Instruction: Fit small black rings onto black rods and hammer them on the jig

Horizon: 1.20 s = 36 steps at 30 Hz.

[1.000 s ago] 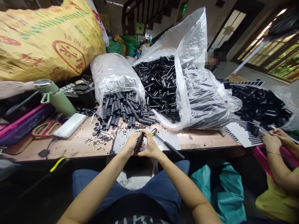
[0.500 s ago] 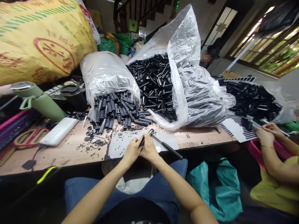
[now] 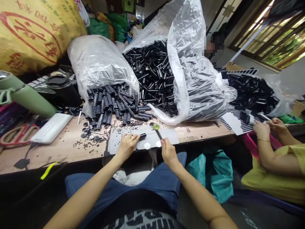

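My left hand (image 3: 127, 145) is closed on a short black tube (image 3: 142, 136), which lies on its side over a pale mat (image 3: 170, 135) at the table's front edge. My right hand (image 3: 169, 151) grips the dark handle of a small hammer (image 3: 156, 129); its yellow-green head is raised a little above the mat, to the right of the tube. Beyond my left hand, checkered black-and-white tubes (image 3: 102, 108) spill from a plastic bag (image 3: 100, 60). Small black discs (image 3: 91, 136) lie beside them.
A large clear bag (image 3: 182, 105) holds plain black tubes (image 3: 154, 73). At left are a green bottle (image 3: 30, 97), a white power bank (image 3: 51, 128) and red scissors (image 3: 17, 135). A person's hands (image 3: 262, 130) work at the far right.
My hands have moved apart. The right one has taken hold of the hammer, which lay on the mat, and lifted its head. The camera view has tilted down and shifted slightly.
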### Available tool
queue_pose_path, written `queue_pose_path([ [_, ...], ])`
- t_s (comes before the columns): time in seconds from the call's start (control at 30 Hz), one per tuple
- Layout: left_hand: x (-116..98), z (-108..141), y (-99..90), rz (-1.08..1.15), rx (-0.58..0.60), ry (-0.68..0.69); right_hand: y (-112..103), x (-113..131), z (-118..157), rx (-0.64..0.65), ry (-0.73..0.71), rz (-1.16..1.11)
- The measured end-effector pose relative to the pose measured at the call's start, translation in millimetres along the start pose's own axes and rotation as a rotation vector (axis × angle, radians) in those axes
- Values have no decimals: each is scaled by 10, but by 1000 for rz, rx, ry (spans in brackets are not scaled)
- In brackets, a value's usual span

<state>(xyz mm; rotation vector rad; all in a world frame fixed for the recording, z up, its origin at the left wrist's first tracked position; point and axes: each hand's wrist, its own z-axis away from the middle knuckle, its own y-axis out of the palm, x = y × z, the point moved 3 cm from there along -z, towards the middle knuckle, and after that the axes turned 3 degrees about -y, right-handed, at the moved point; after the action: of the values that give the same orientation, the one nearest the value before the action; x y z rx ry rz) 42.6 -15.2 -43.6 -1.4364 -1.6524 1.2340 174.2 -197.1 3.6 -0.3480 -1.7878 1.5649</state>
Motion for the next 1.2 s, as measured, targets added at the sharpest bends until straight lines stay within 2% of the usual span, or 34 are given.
queue_pose_path([
  [0.13, -113, -31, 29, 28, 59, -71, -25, 151, 88, 149, 42, 57],
  [0.27, -384, -73, 69, 65, 74, -100, -280, 463, 118, 1, -100, -124],
  [0.33, -484, -63, 105, 83, 96, -102, -303, 642, 146, -41, -171, -192],
  [0.4, -517, -37, 148, 101, 112, -96, -187, 784, 166, 27, -219, -142],
  [0.5, -448, -45, 200, 115, 100, -81, 84, 877, 173, 225, -240, 52],
  [0.57, -367, -114, 205, 129, 85, -76, 158, 871, 156, 258, -237, 102],
  [0.67, -285, -227, 138, 163, 97, -165, 52, 764, 78, 160, -207, 61],
  [0.77, -362, -171, 7, 203, 138, -256, -124, 476, -64, 54, -90, 100],
  [0.87, -453, -69, -113, 315, 139, -203, -176, 61, -238, -16, 9, 200],
  [0.93, -303, -161, -161, 364, 66, -273, -127, -191, -344, -57, 32, 267],
  [1.03, 252, -584, -183, 286, -94, -569, -11, -376, -467, -124, -7, 336],
  [1.13, 807, -1042, -162, 142, -82, -795, 59, -319, -542, -200, -103, 276],
  [1.2, 1050, -1185, -171, 48, -105, -916, 69, -222, -578, -240, -178, 180],
])
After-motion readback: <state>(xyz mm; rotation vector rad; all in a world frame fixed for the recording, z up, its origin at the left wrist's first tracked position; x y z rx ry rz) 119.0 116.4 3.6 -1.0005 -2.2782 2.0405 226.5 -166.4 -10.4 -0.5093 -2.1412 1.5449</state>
